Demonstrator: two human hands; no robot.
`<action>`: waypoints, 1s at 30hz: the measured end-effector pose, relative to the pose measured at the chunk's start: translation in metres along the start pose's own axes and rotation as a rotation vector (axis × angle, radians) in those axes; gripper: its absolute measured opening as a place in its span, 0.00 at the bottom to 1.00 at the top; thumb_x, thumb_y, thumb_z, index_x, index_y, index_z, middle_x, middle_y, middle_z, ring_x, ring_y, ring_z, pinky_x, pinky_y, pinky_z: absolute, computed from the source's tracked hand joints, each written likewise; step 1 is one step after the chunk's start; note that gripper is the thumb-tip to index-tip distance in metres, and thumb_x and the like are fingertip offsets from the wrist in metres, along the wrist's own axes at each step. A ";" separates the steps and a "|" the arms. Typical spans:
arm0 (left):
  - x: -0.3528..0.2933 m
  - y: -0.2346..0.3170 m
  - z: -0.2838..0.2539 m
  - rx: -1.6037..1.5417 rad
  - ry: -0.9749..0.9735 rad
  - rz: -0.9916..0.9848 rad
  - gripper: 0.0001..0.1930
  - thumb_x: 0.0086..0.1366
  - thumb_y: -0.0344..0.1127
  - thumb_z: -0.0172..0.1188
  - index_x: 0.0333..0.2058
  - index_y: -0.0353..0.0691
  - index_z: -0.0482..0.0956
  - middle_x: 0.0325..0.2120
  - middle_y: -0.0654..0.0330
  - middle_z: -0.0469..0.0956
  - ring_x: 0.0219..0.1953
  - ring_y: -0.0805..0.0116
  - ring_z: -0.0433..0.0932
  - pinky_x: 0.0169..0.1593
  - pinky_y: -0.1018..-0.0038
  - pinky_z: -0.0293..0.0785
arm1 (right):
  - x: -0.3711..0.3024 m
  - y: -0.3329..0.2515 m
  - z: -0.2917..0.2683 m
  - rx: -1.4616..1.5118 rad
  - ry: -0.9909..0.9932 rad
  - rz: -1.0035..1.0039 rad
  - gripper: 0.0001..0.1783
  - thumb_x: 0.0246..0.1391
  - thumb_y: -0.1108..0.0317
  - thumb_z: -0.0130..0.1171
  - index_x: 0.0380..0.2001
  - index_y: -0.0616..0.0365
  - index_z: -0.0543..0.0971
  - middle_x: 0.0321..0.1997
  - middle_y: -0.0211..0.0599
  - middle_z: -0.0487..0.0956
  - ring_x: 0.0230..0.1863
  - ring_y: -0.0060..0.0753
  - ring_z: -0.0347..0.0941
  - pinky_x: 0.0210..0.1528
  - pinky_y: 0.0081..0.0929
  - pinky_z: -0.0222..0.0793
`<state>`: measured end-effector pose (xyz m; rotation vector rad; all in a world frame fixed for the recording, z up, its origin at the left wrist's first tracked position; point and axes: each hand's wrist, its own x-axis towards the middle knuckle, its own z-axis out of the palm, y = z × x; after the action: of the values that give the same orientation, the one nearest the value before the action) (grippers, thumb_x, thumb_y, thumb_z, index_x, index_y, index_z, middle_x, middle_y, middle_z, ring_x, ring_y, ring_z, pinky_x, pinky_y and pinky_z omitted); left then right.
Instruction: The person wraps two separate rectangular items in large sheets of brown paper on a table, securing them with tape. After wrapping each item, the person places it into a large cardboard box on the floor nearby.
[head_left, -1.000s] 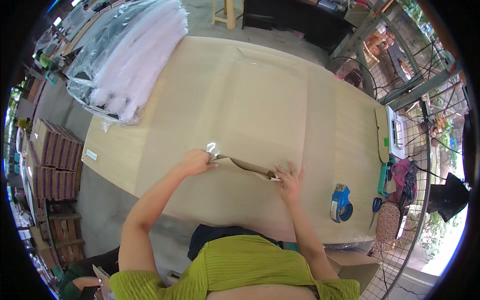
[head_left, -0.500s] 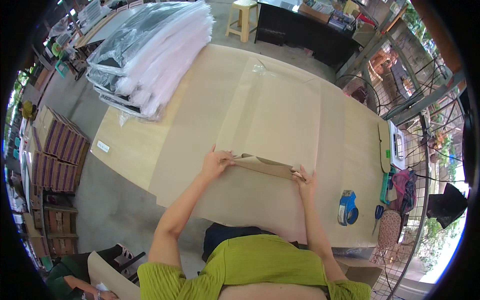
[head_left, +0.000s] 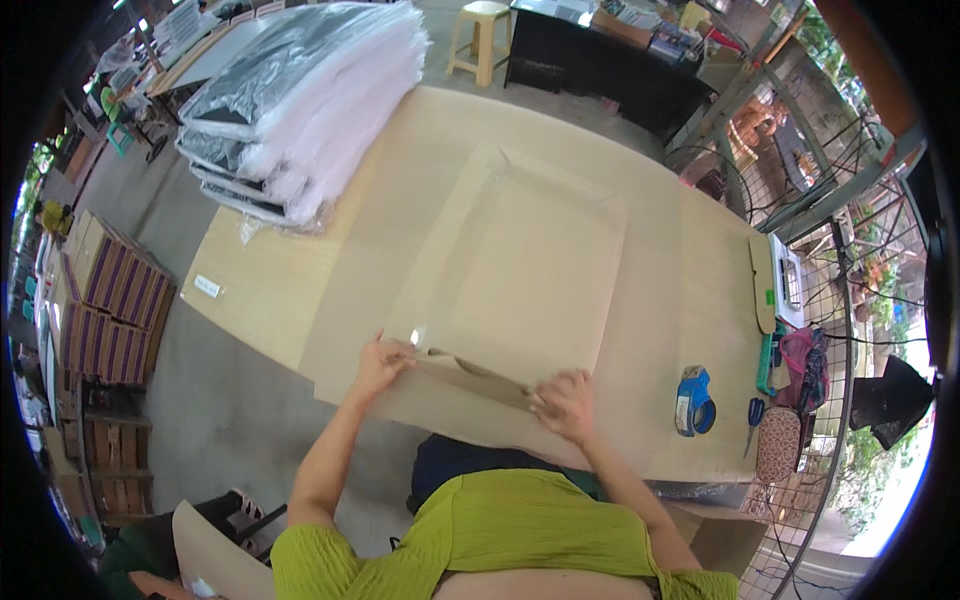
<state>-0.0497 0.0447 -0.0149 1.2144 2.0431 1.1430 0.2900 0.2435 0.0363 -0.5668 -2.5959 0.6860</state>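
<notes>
A large flat rectangular shape wrapped in brown paper (head_left: 530, 260) lies on the pale wooden table (head_left: 255, 270). Shiny clear tape shows near its far corner, and another glossy spot sits by my left hand. Along the near edge the paper stands up in a raised fold, with a gap under it. My left hand (head_left: 382, 362) pinches the left end of this fold. At its right end my right hand (head_left: 565, 405) grips the paper, slightly blurred, its fingers bent over the fold. More brown paper spreads beneath the wrapped shape.
Plastic-wrapped flat items (head_left: 300, 110) are stacked at the far left of the table. On the right lie a blue tape dispenser (head_left: 694, 402), scissors (head_left: 754, 425) and a patterned pouch (head_left: 779, 445). Striped cartons (head_left: 115, 310) stand left of the table. A person sits at lower left.
Both hands have moved toward me and to the left, still holding the fold. The wrapped paper has slid the same way over the table.
</notes>
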 end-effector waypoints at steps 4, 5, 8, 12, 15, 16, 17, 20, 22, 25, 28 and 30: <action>0.020 0.045 0.001 0.079 0.005 0.032 0.09 0.51 0.41 0.71 0.28 0.45 0.84 0.37 0.64 0.84 0.45 0.67 0.81 0.69 0.44 0.46 | 0.011 0.024 0.007 0.162 0.011 0.040 0.12 0.37 0.64 0.75 0.24 0.53 0.80 0.40 0.31 0.76 0.47 0.43 0.65 0.52 0.42 0.59; 0.018 0.061 0.003 0.133 0.010 0.047 0.09 0.51 0.41 0.71 0.28 0.45 0.84 0.37 0.65 0.84 0.46 0.68 0.80 0.69 0.44 0.46 | 0.009 0.025 0.010 0.201 0.006 0.076 0.12 0.36 0.64 0.74 0.22 0.53 0.79 0.39 0.31 0.75 0.47 0.43 0.64 0.51 0.42 0.60; 0.020 0.046 0.012 0.165 0.038 -0.113 0.11 0.52 0.42 0.70 0.33 0.46 0.84 0.40 0.68 0.83 0.45 0.68 0.80 0.68 0.44 0.45 | 0.008 0.028 0.019 0.225 -0.041 0.164 0.13 0.36 0.65 0.74 0.18 0.55 0.77 0.39 0.31 0.75 0.46 0.44 0.64 0.50 0.40 0.61; 0.018 0.037 0.037 0.224 0.191 -0.169 0.23 0.50 0.46 0.72 0.45 0.49 0.80 0.57 0.56 0.70 0.55 0.59 0.72 0.67 0.44 0.44 | 0.006 0.028 0.023 0.166 -0.030 0.205 0.15 0.36 0.65 0.74 0.27 0.54 0.78 0.41 0.34 0.74 0.48 0.47 0.65 0.52 0.43 0.61; 0.027 0.054 0.061 0.375 0.539 -0.076 0.32 0.50 0.49 0.71 0.55 0.53 0.74 0.67 0.45 0.52 0.66 0.48 0.57 0.66 0.40 0.43 | 0.018 0.016 0.023 0.128 0.068 0.268 0.20 0.37 0.64 0.74 0.34 0.56 0.77 0.44 0.37 0.74 0.50 0.50 0.65 0.54 0.45 0.61; 0.026 0.056 0.066 0.402 0.578 -0.109 0.35 0.50 0.49 0.71 0.58 0.55 0.71 0.69 0.43 0.47 0.68 0.44 0.51 0.66 0.41 0.43 | 0.019 0.016 0.023 0.104 0.082 0.289 0.22 0.37 0.63 0.73 0.37 0.56 0.76 0.46 0.38 0.74 0.52 0.51 0.65 0.55 0.46 0.60; 0.025 0.057 0.071 0.430 0.617 -0.143 0.38 0.51 0.49 0.70 0.61 0.56 0.68 0.70 0.41 0.41 0.71 0.41 0.45 0.66 0.41 0.42 | 0.021 0.014 0.025 0.080 0.095 0.309 0.25 0.37 0.63 0.73 0.40 0.57 0.76 0.48 0.39 0.74 0.53 0.53 0.65 0.57 0.47 0.60; 0.023 0.055 0.089 0.428 0.689 -0.221 0.38 0.54 0.53 0.67 0.64 0.60 0.65 0.71 0.42 0.37 0.72 0.36 0.38 0.61 0.26 0.41 | 0.059 -0.011 0.041 -0.115 -0.177 0.019 0.37 0.45 0.56 0.69 0.56 0.60 0.69 0.64 0.42 0.67 0.64 0.50 0.60 0.62 0.51 0.57; 0.031 0.054 0.097 0.436 0.724 -0.213 0.38 0.55 0.53 0.65 0.65 0.62 0.63 0.71 0.42 0.37 0.72 0.36 0.38 0.61 0.26 0.42 | 0.085 -0.034 0.073 -0.158 -0.385 -0.209 0.47 0.50 0.45 0.63 0.67 0.58 0.59 0.72 0.43 0.58 0.72 0.46 0.52 0.68 0.58 0.48; 0.029 0.056 0.107 0.439 0.763 -0.306 0.38 0.57 0.52 0.64 0.66 0.63 0.61 0.71 0.42 0.38 0.71 0.35 0.39 0.61 0.27 0.44 | 0.069 -0.023 0.065 -0.246 -0.414 -0.097 0.54 0.51 0.37 0.58 0.72 0.55 0.51 0.78 0.40 0.47 0.77 0.42 0.41 0.71 0.66 0.35; 0.028 0.065 0.110 0.399 0.806 -0.345 0.38 0.58 0.50 0.64 0.67 0.62 0.60 0.71 0.42 0.39 0.71 0.34 0.40 0.62 0.30 0.44 | 0.016 0.034 0.013 -0.432 -0.420 0.138 0.53 0.51 0.35 0.58 0.70 0.57 0.55 0.77 0.39 0.49 0.77 0.42 0.42 0.69 0.70 0.40; 0.023 0.066 0.117 0.387 0.833 -0.365 0.38 0.58 0.49 0.63 0.67 0.62 0.60 0.71 0.42 0.39 0.71 0.35 0.40 0.64 0.32 0.44 | -0.023 0.059 -0.026 -0.460 -0.450 0.364 0.55 0.49 0.45 0.65 0.72 0.55 0.49 0.78 0.43 0.46 0.78 0.48 0.38 0.72 0.66 0.33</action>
<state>0.0567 0.1291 -0.0198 0.4654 3.0545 1.2161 0.3378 0.2892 0.0196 -1.1633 -3.1346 0.3366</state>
